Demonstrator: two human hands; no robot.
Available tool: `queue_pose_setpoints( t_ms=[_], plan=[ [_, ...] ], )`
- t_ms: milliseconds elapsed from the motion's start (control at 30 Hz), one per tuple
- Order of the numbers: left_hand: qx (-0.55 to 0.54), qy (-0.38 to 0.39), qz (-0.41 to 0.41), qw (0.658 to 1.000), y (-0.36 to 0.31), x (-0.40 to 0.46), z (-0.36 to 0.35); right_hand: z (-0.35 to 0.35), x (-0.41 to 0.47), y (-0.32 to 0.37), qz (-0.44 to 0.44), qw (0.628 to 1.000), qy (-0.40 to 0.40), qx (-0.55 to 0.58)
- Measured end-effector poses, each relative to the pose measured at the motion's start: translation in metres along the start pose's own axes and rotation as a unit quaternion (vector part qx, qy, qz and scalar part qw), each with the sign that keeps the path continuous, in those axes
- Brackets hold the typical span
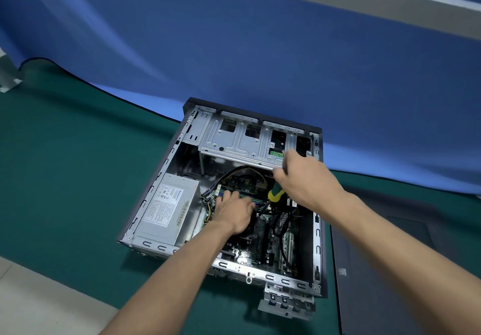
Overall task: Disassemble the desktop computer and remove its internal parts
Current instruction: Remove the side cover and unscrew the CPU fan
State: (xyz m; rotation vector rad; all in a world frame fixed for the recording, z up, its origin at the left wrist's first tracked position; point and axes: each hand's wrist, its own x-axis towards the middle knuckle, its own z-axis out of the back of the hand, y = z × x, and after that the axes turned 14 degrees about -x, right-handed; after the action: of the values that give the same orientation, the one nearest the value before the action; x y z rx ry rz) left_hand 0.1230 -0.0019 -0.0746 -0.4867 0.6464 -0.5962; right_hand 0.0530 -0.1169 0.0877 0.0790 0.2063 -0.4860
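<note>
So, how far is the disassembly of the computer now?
Early. Done: side panel is off, lying on the mat beside the open case. In hand: right hand holds a screwdriver; left hand rests on the motherboard. Left: power supply, motherboard and cables remain inside.

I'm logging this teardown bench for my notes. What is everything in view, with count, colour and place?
computer case: one, dark shell, silver inside, lying open on the mat.
power supply: one, silver, case's left side.
drive cage: one, silver, case's far end.
motherboard: one, dark, case floor.
screwdriver: one, yellow and green handle, under the right hand.
side panel: one, dark grey, flat, right of the case.
metal bracket: one, grey, at the case's near corner.
mat: one, green, on the table.
backdrop: one, blue, behind.
left hand: on the motherboard.
right hand: holds the screwdriver.
</note>
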Motion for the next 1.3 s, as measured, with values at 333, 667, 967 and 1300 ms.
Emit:
queue_pose_setpoints(
  t_ms=[333, 667, 967, 1300],
  plan=[
    [-0.002, 0.003, -0.003, 1.000, -0.0002, -0.0006, 0.0008, 0.0043, 0.0021, -0.0009, 0.010, 0.998, 0.058, 0.018],
    [0.004, 0.004, -0.004, 1.000, 0.0005, 0.0010, 0.0010, 0.0041, -0.0026, -0.0009, 0.003, 1.000, 0.026, 0.007],
    [0.004, 0.006, -0.003, 1.000, -0.0006, 0.0002, 0.0007, 0.0033, -0.0036, 0.0033, -0.015, 0.998, -0.012, -0.061],
    [0.007, 0.004, -0.004, 1.000, -0.0006, -0.0001, 0.0003, 0.0056, -0.0012, -0.0009, -0.022, 0.999, 0.028, -0.038]
  ],
)
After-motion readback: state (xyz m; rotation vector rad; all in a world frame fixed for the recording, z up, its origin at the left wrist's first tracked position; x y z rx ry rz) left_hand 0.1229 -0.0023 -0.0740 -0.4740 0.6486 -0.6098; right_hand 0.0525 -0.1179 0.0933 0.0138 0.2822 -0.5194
